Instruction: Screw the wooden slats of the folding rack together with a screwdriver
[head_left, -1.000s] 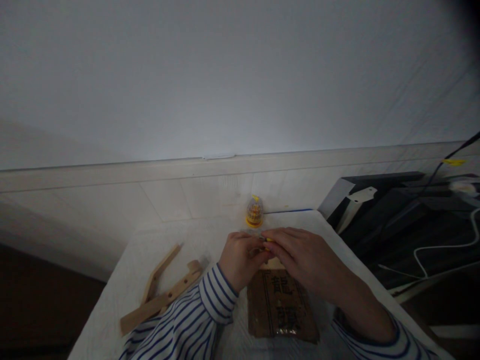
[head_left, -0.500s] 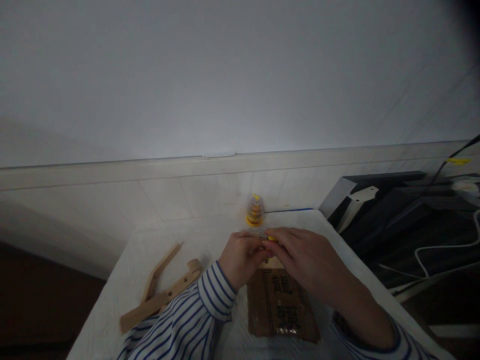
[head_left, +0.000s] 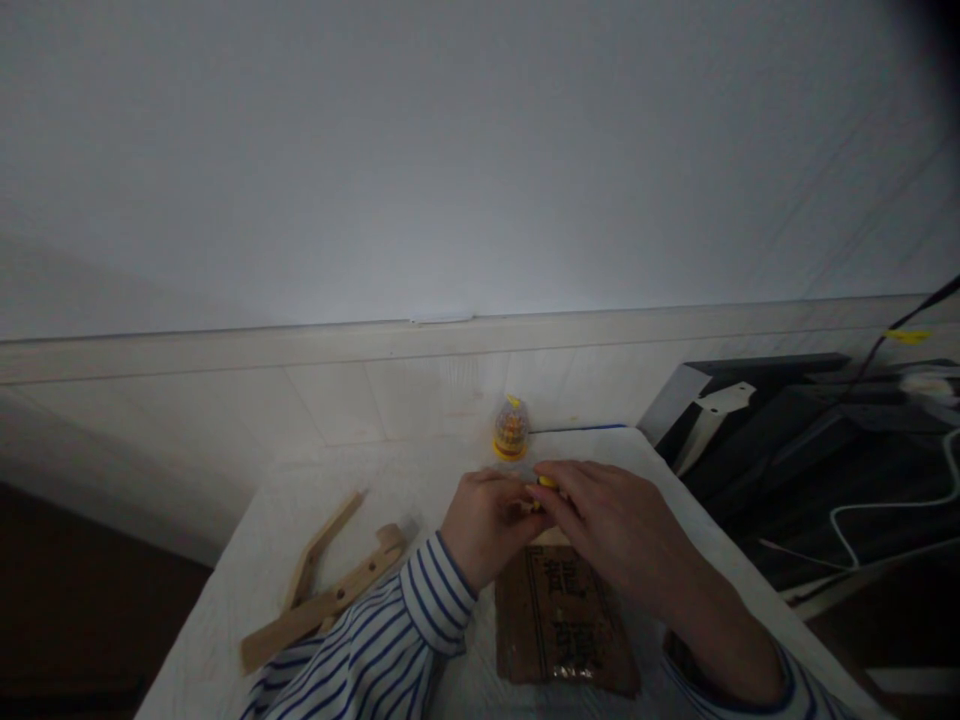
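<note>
My right hand (head_left: 611,510) is closed, with thumb and fingers pinching a small yellow-handled screwdriver (head_left: 547,482); most of the tool is hidden by the fingers. Right against it, my left hand (head_left: 491,520) is closed too, its fingertips pinched round something too small and covered to name. Beneath both hands lies a brown printed packet (head_left: 562,620) with large dark characters, and a pale wooden piece (head_left: 551,537) shows at its top edge. Just beyond the hands stands a clear dome case with a yellow base (head_left: 510,437).
Jointed wooden pieces with holes (head_left: 322,608) lie on the white table (head_left: 217,630) beside my left sleeve. A pale wall (head_left: 420,390) rises behind the table. Dark panels (head_left: 787,440) and a white cable (head_left: 836,520) are off the right edge.
The view has tilted up slightly, so everything sits a little lower. My hands stay together; the right fingers have shifted slightly and more of the yellow handle shows.
</note>
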